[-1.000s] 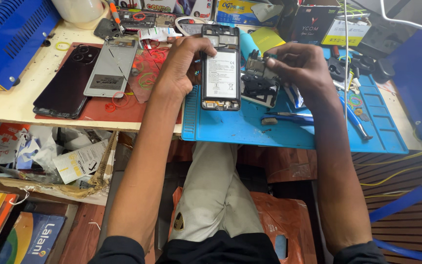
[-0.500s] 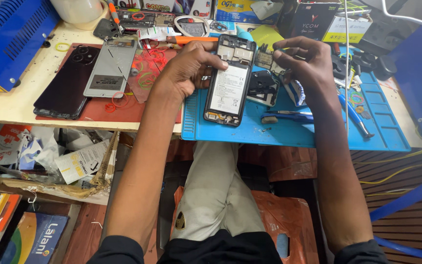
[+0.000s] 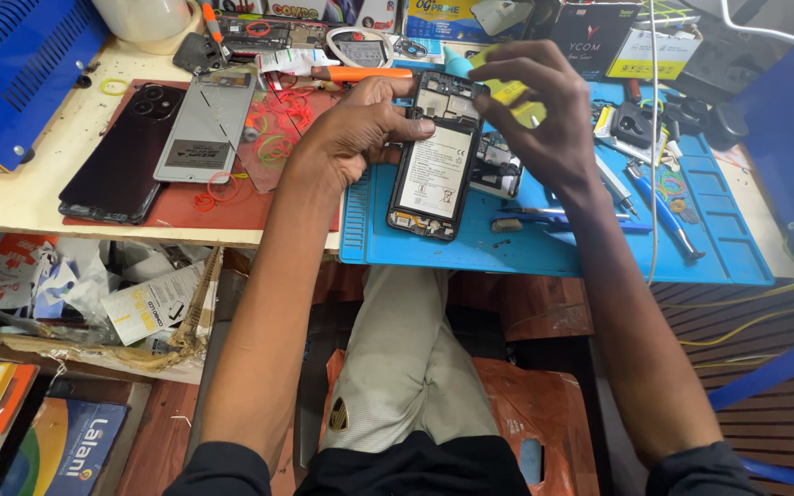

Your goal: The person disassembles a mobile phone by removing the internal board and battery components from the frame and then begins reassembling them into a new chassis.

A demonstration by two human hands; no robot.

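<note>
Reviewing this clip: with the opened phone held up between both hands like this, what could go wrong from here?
1. The opened phone is tilted up off the blue mat, gripped by the left hand at its edge; it might slip.
2. The right hand pinches at its exposed top end; small parts there could get bent.
3. Loose tools lie just beside it and could be knocked.

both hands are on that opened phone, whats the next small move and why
Probably lower the opened phone flat onto the blue mat before working further. The left hand grips its left edge and has its top end tilted up, while the right hand pinches at the top, near the exposed boards. Lying flat would likely steady it for fine work.
</note>
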